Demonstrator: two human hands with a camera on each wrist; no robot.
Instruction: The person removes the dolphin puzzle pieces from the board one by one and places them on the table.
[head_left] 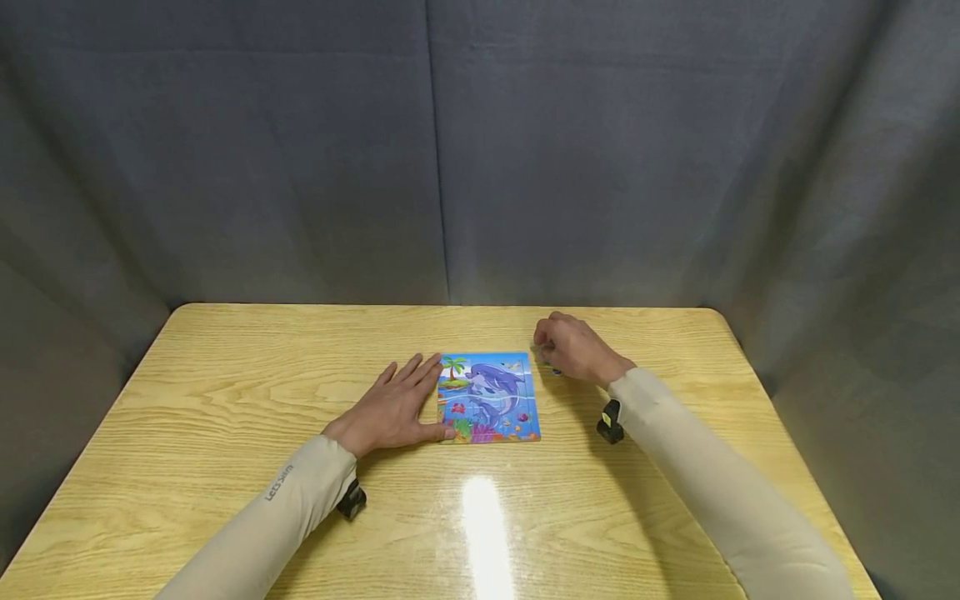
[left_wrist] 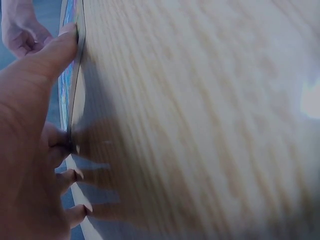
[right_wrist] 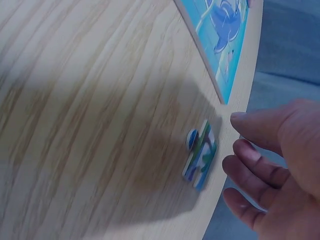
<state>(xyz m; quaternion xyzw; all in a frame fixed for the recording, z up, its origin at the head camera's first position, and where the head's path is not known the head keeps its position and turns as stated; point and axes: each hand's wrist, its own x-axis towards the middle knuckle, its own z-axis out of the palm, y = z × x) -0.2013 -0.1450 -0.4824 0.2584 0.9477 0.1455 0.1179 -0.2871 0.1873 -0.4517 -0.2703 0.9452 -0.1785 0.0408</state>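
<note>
A dolphin jigsaw puzzle (head_left: 491, 400) in a flat square frame lies on the table, its picture showing a palm tree and sea creatures. Along its left edge rests my left hand (head_left: 397, 408), fingers extended; the thumb touches the lower left corner. In the left wrist view, that thumb (left_wrist: 62, 47) lies over the puzzle's rim. My right hand (head_left: 573, 348) hovers just right of the puzzle, above a few loose puzzle pieces (right_wrist: 201, 157). Its fingers are loosely bent in the right wrist view, thumb apart from them, and nothing shows between them. In the head view it partly hides the pieces.
The wooden table (head_left: 247, 367) extends around the puzzle, with a bright light reflection near its front. Grey curtains (head_left: 300, 167) hang behind the table and at both sides. Each wrist carries a small black camera.
</note>
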